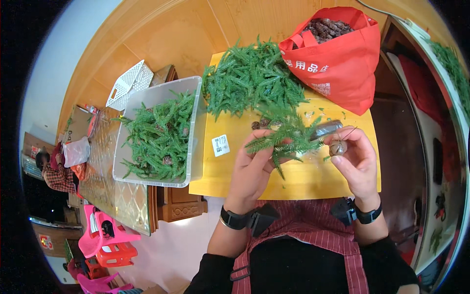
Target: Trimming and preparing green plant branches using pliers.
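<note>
In my left hand [255, 161] is a green artificial pine sprig [289, 139], pinched near its stem above the yellow table [313, 183]. My right hand [360, 159] grips a small round brown pine cone [338, 148], seen end-on, between thumb and fingers. A thin wire sticks up beside it. The cone is close to the sprig's right end; whether they touch, I cannot tell. Behind the hands, a few dark pine cones [260, 123] lie on the table, partly covered by the sprig. A grey cylindrical thing [328, 128] lies by my right fingertips.
A pile of green sprigs [254, 78] covers the table's far left. The red bag [338, 63] at the far right holds many pine cones. Left of the table, a clear plastic bin [195, 137] contains sprigs with cones. A white basket [129, 85] stands behind it. Another person [58, 174] is far left.
</note>
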`<state>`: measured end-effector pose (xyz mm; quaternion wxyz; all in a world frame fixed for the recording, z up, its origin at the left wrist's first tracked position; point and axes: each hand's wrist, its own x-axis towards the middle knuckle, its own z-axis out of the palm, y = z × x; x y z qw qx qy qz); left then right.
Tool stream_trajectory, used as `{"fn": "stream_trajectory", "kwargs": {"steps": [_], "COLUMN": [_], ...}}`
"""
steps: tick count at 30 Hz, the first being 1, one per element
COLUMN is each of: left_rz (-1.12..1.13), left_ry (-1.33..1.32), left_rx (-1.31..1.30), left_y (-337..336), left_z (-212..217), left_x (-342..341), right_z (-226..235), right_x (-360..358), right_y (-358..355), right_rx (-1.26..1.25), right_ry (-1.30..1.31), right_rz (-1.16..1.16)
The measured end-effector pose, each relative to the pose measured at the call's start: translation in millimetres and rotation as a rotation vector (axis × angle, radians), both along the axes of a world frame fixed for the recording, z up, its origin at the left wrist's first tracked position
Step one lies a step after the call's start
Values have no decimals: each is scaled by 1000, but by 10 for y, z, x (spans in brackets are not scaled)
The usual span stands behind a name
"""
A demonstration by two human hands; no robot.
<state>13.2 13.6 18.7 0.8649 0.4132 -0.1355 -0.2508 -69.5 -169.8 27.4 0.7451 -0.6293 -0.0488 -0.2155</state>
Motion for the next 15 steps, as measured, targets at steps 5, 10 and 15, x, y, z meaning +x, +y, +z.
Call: {"fn": "stream_trajectory", "kwargs": {"steps": [5, 10, 15], "left_rz": [30, -14, 0], "left_ry": [23, 189, 332], "left_rx": [-73, -78, -74], "left_y": [24, -28, -68], "left_z": [-196, -199, -148], "left_x": [15, 35, 24], "right_z": [-29, -91, -138], "right_x": [-66, -87, -93], "right_y": [-9, -49, -94], "right_rx": [60, 114, 120], "right_ry": [34, 66, 59], "right_rz": [-3, -56, -148]}}
